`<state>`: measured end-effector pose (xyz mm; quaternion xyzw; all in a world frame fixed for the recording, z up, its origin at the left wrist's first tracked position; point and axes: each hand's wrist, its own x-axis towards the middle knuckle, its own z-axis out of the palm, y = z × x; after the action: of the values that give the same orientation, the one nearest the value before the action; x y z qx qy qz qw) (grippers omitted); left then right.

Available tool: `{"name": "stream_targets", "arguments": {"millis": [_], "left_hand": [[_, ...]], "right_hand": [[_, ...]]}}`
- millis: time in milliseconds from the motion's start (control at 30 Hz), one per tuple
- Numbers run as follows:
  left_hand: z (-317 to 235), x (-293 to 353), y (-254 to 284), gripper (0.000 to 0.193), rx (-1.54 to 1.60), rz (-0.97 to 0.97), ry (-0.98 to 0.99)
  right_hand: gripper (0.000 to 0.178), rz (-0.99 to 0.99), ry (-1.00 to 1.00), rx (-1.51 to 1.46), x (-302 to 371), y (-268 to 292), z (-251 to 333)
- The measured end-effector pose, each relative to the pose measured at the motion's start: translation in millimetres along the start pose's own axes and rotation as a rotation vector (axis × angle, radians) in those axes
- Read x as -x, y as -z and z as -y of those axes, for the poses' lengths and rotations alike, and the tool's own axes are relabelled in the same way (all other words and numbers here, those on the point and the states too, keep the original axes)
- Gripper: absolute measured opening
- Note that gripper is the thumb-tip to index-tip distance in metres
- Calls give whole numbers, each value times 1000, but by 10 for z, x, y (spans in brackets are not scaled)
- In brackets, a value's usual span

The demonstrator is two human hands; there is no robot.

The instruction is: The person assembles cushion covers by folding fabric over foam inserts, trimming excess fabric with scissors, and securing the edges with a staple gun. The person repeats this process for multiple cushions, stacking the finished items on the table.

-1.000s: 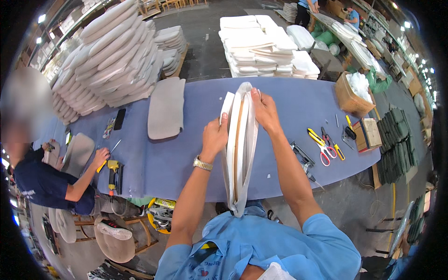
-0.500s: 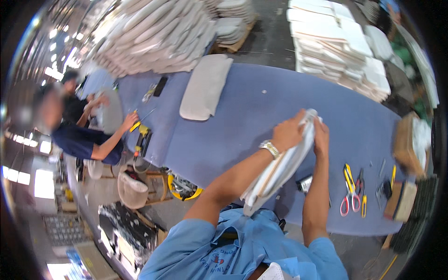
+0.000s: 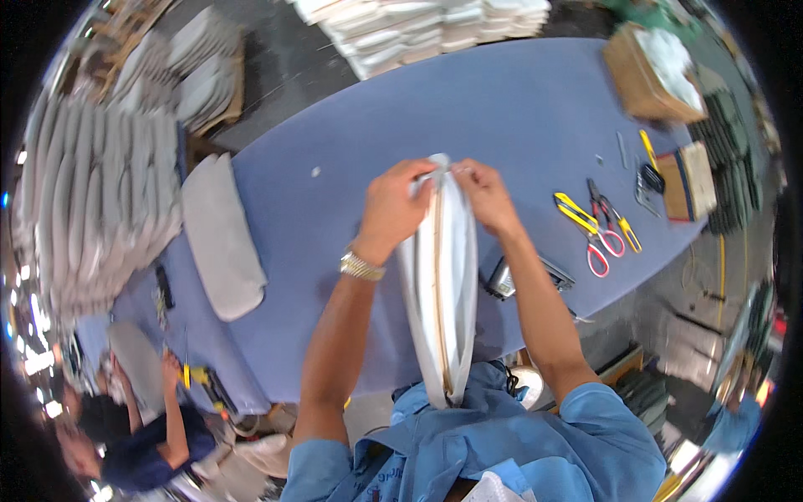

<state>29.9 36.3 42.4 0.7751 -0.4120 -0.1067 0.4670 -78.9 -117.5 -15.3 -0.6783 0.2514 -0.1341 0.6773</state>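
Observation:
A pale grey padded cushion (image 3: 465, 322) stands on its edge before me, its near end against my shirt. Its long seam gapes upward, showing white material and a thin brown strip running down the middle. My left hand (image 3: 395, 207), with a metal watch on the wrist, is closed on the left side of the far end. On the right side of that end, my right hand (image 3: 487, 199) pinches the edge with bent fingers. Partly behind my right forearm, a grey-and-black tool (image 3: 502, 279) lies on the table.
The blue-covered table (image 3: 335, 226) bears a flat grey cushion (image 3: 221, 238) at left. Scissors (image 3: 595, 243), pliers (image 3: 599, 199) and a yellow cutter (image 3: 629, 234) lie at right, near a cardboard box (image 3: 640, 79). Cushion stacks (image 3: 109, 197) rise at far left. Co-workers (image 3: 171, 439) work at lower left.
My view has turned to the right. The cushion now stands upright along my midline instead of slanting, its seam spread wider. Both hands still hold its far end.

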Motion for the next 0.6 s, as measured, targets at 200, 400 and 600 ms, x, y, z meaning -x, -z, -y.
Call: {"name": "stream_targets", "arguments": {"millis": [200,400,600], "left_hand": [[6,-45,139,24,24,118,94],[-45,-132,65,19,-204,126,-85],[35,-160,-35,18,-63,118,-67]], "right_hand": [[22,-20,-112,-153,71,-123,-149],[17,-161,299,364,183,-74,643],[24,-119,198,324,249,-33,673]]}}
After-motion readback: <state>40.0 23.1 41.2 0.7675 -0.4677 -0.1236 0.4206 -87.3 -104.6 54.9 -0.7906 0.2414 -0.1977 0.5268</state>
